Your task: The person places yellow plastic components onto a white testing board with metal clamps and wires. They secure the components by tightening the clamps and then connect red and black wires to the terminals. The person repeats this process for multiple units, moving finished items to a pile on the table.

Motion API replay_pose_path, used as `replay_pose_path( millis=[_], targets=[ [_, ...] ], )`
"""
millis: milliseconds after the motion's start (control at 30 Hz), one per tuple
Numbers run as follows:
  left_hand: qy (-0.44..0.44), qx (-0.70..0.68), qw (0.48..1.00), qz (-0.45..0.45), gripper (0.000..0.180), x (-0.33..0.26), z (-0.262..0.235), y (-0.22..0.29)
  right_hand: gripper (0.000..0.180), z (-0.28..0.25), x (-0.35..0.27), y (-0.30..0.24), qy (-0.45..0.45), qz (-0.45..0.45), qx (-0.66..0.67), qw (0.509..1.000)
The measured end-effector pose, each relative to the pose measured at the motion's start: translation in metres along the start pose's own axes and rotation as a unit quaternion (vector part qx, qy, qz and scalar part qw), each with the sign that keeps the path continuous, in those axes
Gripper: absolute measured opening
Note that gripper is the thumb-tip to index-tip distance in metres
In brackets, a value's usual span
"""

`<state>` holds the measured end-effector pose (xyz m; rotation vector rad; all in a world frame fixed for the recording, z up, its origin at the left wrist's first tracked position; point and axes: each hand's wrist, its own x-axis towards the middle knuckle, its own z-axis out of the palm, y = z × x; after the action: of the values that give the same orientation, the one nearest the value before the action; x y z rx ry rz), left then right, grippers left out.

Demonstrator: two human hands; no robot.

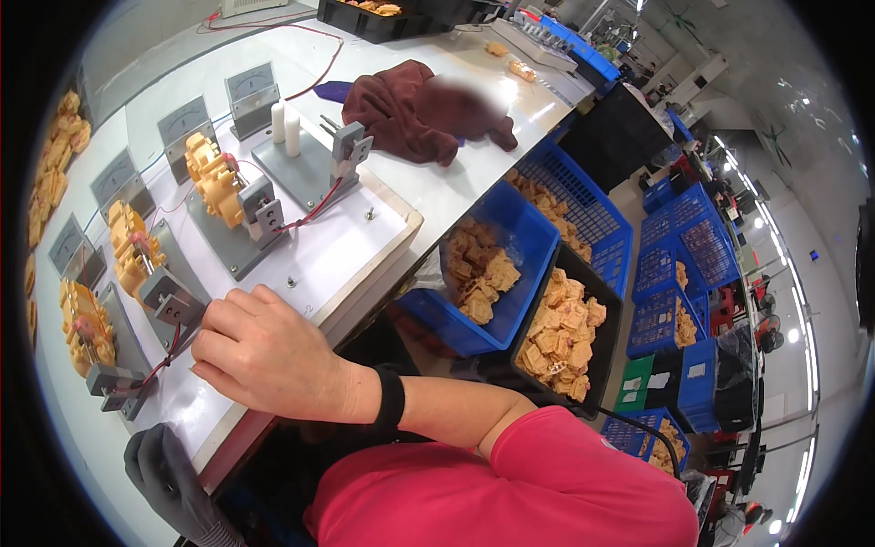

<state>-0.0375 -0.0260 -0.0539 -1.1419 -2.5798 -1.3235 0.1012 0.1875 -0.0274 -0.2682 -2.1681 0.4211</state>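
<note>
In the head view, the right hand [269,356] is over the near edge of a white board [337,242] on the white tabletop [406,187]. Its fingers curl inward with the tips hidden, so I cannot tell whether this grip holds anything. Just beside the knuckles stands the gray clamp [171,299] of a fixture carrying a yellow part [134,246], leaving little room on that side. Another yellow part [87,328] sits in the leftmost fixture, nearest the left hand [173,479], which wears a gray glove beside the board's lower end; its grip cannot be judged either. A third yellow part [214,180] stands farther along. Bare board runs between it and the near edge, broken by two small screws [291,282]. Past the board's far end, a maroon cloth [383,109] takes up tabletop room. A blue bin [433,319] and a black bin [606,360] stand beyond the tabletop's edge.
</note>
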Motion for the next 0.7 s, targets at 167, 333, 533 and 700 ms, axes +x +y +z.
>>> replay_pose_path(
  millis=[167,333,533,700],
  targets=[
    [-0.002,-0.006,1.0,-0.005,0.021,0.0,-0.0001,0.0028,0.016,0.002,-0.0005,0.0004,0.009,0.001,0.006,1.0],
    [0.0,-0.016,1.0,-0.005,0.021,-0.0007,0.0,0.0027,0.016,0.0012,-0.0001,0.0001,0.006,0.0,0.006,1.0],
    [0.0,-0.022,1.0,-0.015,0.021,-0.0015,0.0001,0.0062,0.016,0.0024,-0.0005,0.0006,0.01,-0.001,0.006,1.0],
    [-0.004,-0.01,1.0,-0.006,0.021,-0.0014,0.0,0.0084,0.016,0.0024,-0.0001,0.0005,0.009,-0.003,0.003,1.0]
  ],
)
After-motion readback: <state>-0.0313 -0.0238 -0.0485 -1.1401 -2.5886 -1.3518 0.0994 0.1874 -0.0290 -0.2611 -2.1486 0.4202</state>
